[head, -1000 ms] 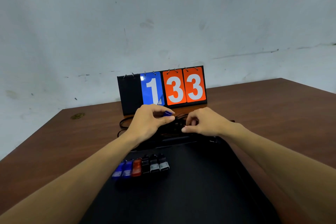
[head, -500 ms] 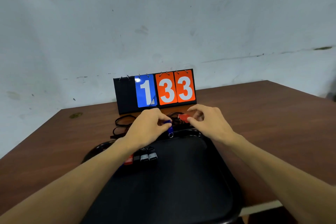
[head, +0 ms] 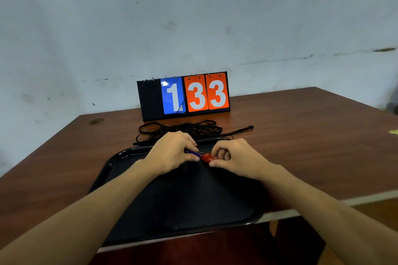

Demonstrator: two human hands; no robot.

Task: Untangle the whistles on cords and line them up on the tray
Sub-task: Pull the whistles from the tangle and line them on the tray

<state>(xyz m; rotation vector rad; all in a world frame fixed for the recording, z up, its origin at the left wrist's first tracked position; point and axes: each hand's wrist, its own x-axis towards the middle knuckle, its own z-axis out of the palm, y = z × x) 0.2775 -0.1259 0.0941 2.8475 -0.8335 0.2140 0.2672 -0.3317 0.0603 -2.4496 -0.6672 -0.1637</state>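
Note:
A black tray [head: 112, 165] lies on the brown table in front of me. Over its far half, my left hand [head: 172, 152] pinches a blue whistle [head: 192, 153] and my right hand [head: 237, 158] pinches a red whistle [head: 207, 157]. The two whistles meet at a small metal ring [head: 201, 153] between my fingertips. A tangle of black cords [head: 183, 130] lies on the table just beyond the tray. My left forearm hides the row of whistles lined up on the tray.
A flip scoreboard [head: 184, 95] showing 1, 3, 3 stands upright behind the cords, near the table's far edge. One cord end [head: 242, 129] stretches out to the right. The tray's near edge hangs over the table's front edge [head: 323, 202].
Both hands came back from the cord pile to over the tray, each with a whistle. My view tilted up, and my left arm now covers the lined-up whistles.

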